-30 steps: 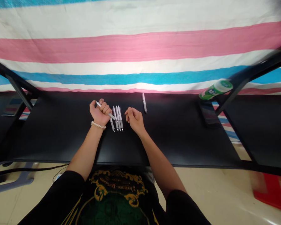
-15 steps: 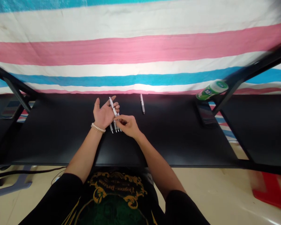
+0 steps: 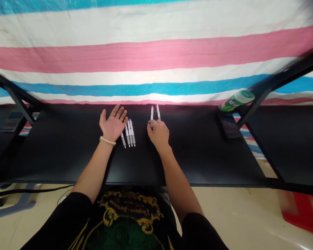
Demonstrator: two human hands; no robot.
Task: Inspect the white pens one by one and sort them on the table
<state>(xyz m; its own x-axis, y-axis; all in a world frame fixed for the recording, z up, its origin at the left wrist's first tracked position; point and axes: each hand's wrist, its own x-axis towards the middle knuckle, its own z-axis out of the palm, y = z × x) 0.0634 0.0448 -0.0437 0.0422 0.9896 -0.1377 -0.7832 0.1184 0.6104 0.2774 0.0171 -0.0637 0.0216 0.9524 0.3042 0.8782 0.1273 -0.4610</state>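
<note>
My left hand is palm up with its fingers spread, holding nothing, beside a group of several white and grey pens on the black table. One of those pens lies partly hidden behind the hand. To the right, my right hand has its fingers closed on a white pen, whose lower end they cover. Just right of it lies another white pen, partly covered by the same hand.
At the right back of the black table, a green and white canister stands near a dark phone-like object. Black metal frame bars rise at both sides. A striped sheet hangs behind, and a red stool is at lower right.
My right hand has moved right with a pen, from my left palm to beside the separate pen. My left hand has shifted slightly left and no longer has a pen over it.
</note>
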